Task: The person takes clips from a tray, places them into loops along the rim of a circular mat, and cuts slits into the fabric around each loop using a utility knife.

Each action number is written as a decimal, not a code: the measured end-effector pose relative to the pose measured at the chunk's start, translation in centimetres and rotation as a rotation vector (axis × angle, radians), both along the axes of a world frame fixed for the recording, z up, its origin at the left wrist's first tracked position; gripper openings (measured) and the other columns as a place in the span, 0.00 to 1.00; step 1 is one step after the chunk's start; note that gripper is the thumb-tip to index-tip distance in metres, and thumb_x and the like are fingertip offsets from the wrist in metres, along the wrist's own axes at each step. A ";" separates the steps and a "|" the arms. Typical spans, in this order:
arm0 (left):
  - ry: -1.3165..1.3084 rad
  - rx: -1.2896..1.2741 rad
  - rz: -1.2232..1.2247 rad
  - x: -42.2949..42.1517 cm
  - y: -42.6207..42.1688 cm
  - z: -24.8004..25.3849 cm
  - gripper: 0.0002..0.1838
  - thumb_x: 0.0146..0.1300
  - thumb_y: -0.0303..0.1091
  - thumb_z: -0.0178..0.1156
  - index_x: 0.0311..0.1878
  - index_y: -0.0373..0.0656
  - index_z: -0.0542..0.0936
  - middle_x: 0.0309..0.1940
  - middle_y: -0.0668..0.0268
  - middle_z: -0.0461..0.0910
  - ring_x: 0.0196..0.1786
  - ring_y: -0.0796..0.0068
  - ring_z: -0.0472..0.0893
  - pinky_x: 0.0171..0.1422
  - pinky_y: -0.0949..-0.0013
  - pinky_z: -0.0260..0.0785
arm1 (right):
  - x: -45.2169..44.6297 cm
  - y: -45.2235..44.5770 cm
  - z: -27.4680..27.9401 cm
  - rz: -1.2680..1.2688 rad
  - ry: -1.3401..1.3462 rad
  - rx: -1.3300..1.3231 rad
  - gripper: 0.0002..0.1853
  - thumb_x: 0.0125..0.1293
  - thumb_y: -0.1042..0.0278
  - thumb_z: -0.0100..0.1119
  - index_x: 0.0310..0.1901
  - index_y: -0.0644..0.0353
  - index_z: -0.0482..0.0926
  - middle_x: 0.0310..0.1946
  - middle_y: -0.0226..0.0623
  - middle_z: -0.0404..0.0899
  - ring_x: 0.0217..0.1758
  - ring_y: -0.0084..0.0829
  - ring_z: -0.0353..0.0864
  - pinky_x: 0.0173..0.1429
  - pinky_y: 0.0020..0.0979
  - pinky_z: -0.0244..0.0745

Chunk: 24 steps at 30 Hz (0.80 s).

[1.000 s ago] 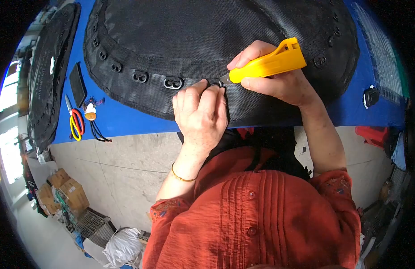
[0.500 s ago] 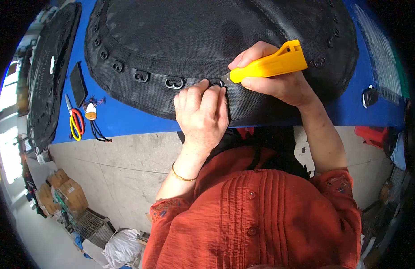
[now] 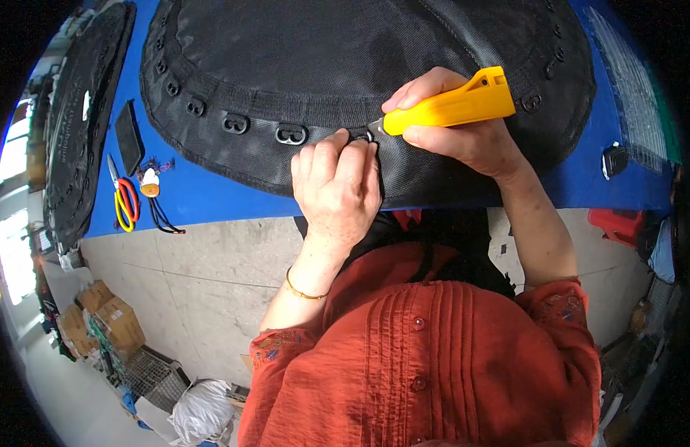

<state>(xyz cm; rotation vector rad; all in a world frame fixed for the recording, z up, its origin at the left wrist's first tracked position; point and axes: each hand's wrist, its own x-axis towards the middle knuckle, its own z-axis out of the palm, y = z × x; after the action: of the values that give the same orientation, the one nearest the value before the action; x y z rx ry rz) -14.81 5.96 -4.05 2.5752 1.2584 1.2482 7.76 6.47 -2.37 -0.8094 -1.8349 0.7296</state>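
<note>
A large rounded black mesh fabric piece (image 3: 285,56) covers much of the table, its border band set with black plastic buckles (image 3: 291,134). My left hand (image 3: 336,179) is closed on the near border, fingertips around one buckle (image 3: 360,136) that they partly cover. In my right hand (image 3: 471,141) is a yellow-handled tool (image 3: 449,108) with a short metal tip (image 3: 376,127). That tip meets or nearly meets the right side of the covered buckle, beside my left fingertips. Whether it is under the buckle or against it, I cannot tell.
On the blue table (image 3: 203,212) lie scissors (image 3: 125,201), a dark flat phone-like object (image 3: 129,138) and a small corded item (image 3: 151,190). More black pieces (image 3: 84,127) are stacked left. A small black object (image 3: 615,160) sits right. Cardboard boxes (image 3: 118,320) stand on the floor.
The yellow tool and my right hand have shifted very slightly to the right. My left hand stays at the same buckle.
</note>
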 end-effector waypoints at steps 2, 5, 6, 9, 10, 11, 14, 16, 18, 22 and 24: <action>0.001 -0.001 0.000 0.0 0.0 0.0 0.09 0.58 0.31 0.74 0.41 0.44 0.85 0.44 0.60 0.84 0.42 0.61 0.80 0.47 0.59 0.70 | 0.0 -0.1 0.2 -0.003 -0.011 -0.004 0.10 0.64 0.77 0.66 0.47 0.58 0.83 0.50 0.35 0.82 0.57 0.35 0.86 0.65 0.36 0.82; 0.002 0.002 -0.001 0.0 0.0 -0.1 0.09 0.58 0.31 0.74 0.41 0.44 0.86 0.44 0.60 0.84 0.42 0.61 0.80 0.48 0.59 0.69 | -0.1 0.2 0.5 -0.073 0.046 -0.013 0.10 0.65 0.76 0.68 0.48 0.58 0.83 0.50 0.36 0.83 0.55 0.32 0.86 0.62 0.34 0.82; 0.002 0.005 -0.002 0.0 0.0 -0.1 0.09 0.58 0.31 0.74 0.41 0.44 0.86 0.44 0.60 0.84 0.42 0.61 0.80 0.48 0.59 0.69 | -0.1 0.4 0.6 -0.141 0.098 0.009 0.09 0.66 0.75 0.69 0.47 0.58 0.84 0.49 0.36 0.84 0.53 0.30 0.86 0.59 0.32 0.82; 0.014 -0.009 0.004 0.0 0.0 0.1 0.09 0.58 0.32 0.73 0.41 0.44 0.86 0.45 0.61 0.84 0.43 0.61 0.80 0.48 0.59 0.69 | 1.0 0.7 1.3 -0.138 0.361 -0.254 0.13 0.65 0.74 0.70 0.51 0.60 0.85 0.50 0.36 0.86 0.54 0.27 0.85 0.62 0.29 0.79; 0.015 -0.009 0.002 0.0 0.0 0.1 0.09 0.58 0.32 0.73 0.41 0.44 0.86 0.45 0.61 0.84 0.43 0.61 0.80 0.48 0.59 0.69 | 1.6 0.6 1.6 -0.095 0.302 -0.284 0.13 0.64 0.75 0.70 0.50 0.60 0.84 0.50 0.37 0.86 0.55 0.28 0.85 0.63 0.30 0.79; 0.016 -0.014 0.008 -0.1 0.0 0.1 0.09 0.58 0.32 0.73 0.41 0.44 0.86 0.44 0.61 0.84 0.43 0.61 0.80 0.48 0.59 0.69 | 1.3 0.4 1.4 -0.097 0.304 -0.285 0.13 0.64 0.75 0.70 0.50 0.60 0.84 0.50 0.37 0.86 0.55 0.28 0.85 0.63 0.30 0.79; 0.013 -0.017 0.013 0.0 0.0 0.1 0.09 0.59 0.32 0.74 0.41 0.44 0.86 0.44 0.62 0.84 0.42 0.61 0.79 0.48 0.59 0.69 | 0.6 0.2 1.2 0.039 0.368 -0.383 0.14 0.61 0.75 0.71 0.48 0.60 0.82 0.48 0.39 0.88 0.54 0.30 0.86 0.64 0.33 0.80; 0.010 -0.009 0.017 0.1 0.0 0.1 0.09 0.59 0.32 0.74 0.41 0.45 0.86 0.44 0.62 0.84 0.42 0.61 0.79 0.49 0.59 0.69 | 0.5 0.2 1.4 0.049 0.376 -0.413 0.13 0.61 0.76 0.71 0.48 0.59 0.82 0.48 0.38 0.88 0.54 0.30 0.86 0.64 0.33 0.80; 0.013 -0.028 0.025 0.0 -0.1 0.2 0.09 0.59 0.33 0.74 0.41 0.45 0.86 0.44 0.62 0.84 0.43 0.61 0.79 0.49 0.59 0.70 | 0.4 0.1 1.3 0.064 0.386 -0.441 0.13 0.60 0.76 0.70 0.47 0.59 0.83 0.48 0.38 0.88 0.54 0.29 0.86 0.63 0.32 0.80; 0.008 -0.030 0.024 0.1 -0.1 0.1 0.09 0.58 0.32 0.74 0.41 0.45 0.86 0.44 0.62 0.84 0.43 0.61 0.79 0.49 0.59 0.70 | 0.1 0.2 1.1 0.019 0.282 -0.388 0.11 0.59 0.76 0.68 0.44 0.59 0.83 0.46 0.36 0.88 0.50 0.27 0.87 0.59 0.30 0.81; 0.007 -0.026 0.021 0.0 0.0 0.0 0.09 0.58 0.32 0.74 0.41 0.45 0.86 0.44 0.62 0.84 0.43 0.61 0.79 0.49 0.59 0.70 | 0.1 0.2 1.1 0.011 0.260 -0.366 0.10 0.59 0.76 0.68 0.43 0.59 0.83 0.45 0.35 0.87 0.49 0.26 0.86 0.57 0.29 0.81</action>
<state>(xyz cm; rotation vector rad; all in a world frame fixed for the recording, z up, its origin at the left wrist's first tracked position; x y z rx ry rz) -14.81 5.91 -4.07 2.5570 1.2977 1.2193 7.84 6.69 -1.32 -0.8899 -1.4940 1.1434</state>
